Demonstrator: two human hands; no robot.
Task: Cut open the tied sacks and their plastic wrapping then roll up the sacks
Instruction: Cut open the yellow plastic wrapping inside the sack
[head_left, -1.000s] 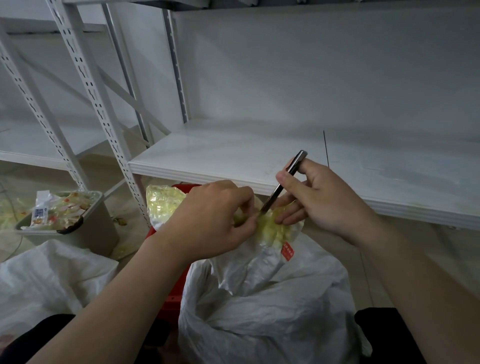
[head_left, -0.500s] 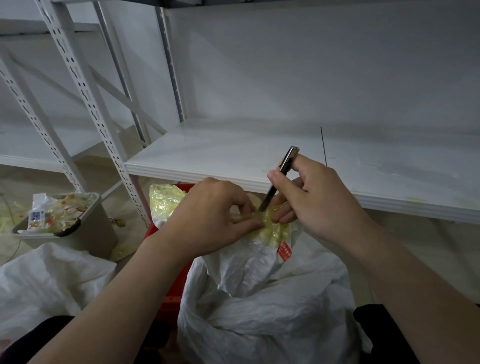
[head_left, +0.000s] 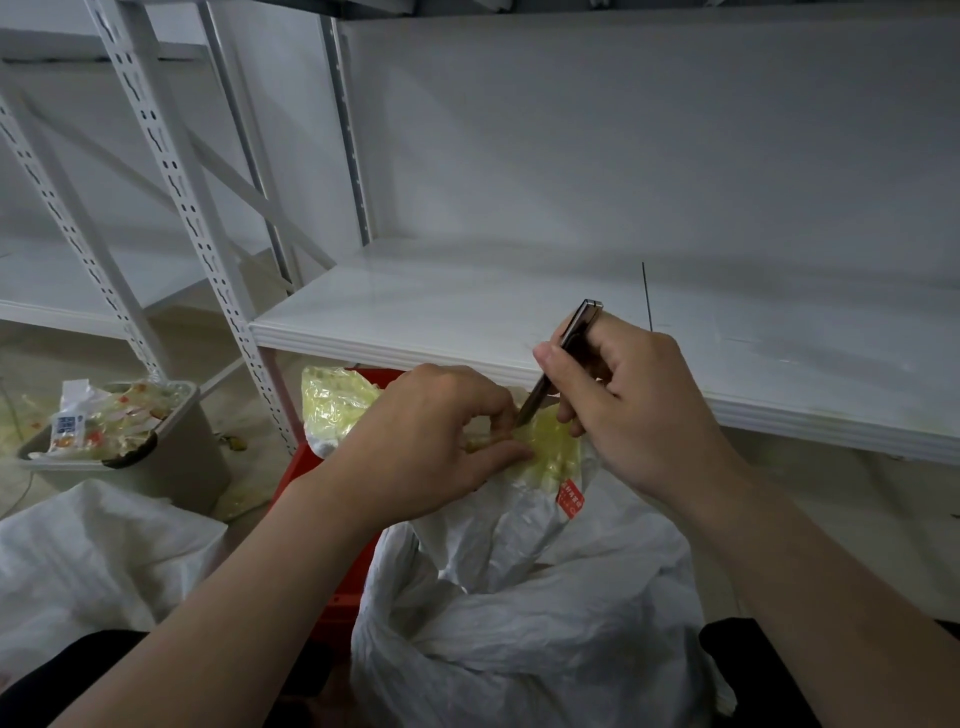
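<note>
White shelf (head_left: 467, 317) behind, grey bin (head_left: 182, 467) aside — left hand (head_left: 421, 441) overlaps the sack (head_left: 519, 649).

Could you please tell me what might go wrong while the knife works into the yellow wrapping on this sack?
1. The knife, gripped in the right hand, has its tip right beside the fingers of the left hand, which pinch the yellow wrapping. A slip could cut them.
2. The blade may pass through the wrapping and tear the white sack beneath.
</note>
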